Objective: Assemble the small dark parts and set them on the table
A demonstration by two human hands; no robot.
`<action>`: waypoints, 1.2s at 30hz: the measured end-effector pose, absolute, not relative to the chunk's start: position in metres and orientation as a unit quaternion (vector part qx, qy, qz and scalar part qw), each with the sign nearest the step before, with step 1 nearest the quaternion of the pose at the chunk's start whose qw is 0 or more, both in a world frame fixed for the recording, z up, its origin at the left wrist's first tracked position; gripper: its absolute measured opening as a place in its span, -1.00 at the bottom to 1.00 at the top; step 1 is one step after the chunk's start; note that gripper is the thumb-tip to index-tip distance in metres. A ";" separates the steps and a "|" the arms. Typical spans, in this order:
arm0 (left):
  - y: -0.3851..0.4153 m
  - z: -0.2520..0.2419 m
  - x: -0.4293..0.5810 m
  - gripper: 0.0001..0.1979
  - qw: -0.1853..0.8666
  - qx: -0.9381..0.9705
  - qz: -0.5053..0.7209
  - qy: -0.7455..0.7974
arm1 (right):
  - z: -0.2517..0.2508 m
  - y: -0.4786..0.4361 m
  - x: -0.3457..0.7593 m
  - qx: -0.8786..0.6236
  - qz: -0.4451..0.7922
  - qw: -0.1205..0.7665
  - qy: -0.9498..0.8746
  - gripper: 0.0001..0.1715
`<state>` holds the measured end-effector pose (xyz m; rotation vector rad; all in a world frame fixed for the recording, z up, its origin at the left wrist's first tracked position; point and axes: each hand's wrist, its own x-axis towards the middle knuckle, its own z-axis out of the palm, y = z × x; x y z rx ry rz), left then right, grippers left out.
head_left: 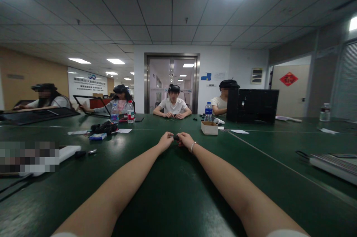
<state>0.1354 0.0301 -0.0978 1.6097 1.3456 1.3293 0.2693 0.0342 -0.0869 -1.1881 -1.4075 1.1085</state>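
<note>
My two forearms reach out over the green table, and the hands meet near its middle. Between them is a small black object, too small to name. My right hand, with a silver bracelet at its wrist, grips the object with fingers pinched together. My left hand is closed in a pinch at the object's left side; whether its fingertips hold the object or something thin beside it is hard to see.
An open cardboard box stands right of my hands, near a blue-labelled bottle. A black computer case is behind it. Black gear and a small blue box lie left. Several people sit around the table, one person opposite.
</note>
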 end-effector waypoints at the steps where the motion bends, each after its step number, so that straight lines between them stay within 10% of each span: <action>1: 0.031 -0.098 0.135 -0.87 0.328 0.611 0.500 0.519 | -0.087 0.035 0.269 -0.485 0.455 0.475 -0.576 -0.83; 36: 0.043 -0.106 0.129 -0.88 0.269 0.616 0.504 0.543 | -0.087 0.032 0.268 -0.488 0.449 0.475 -0.579 -0.88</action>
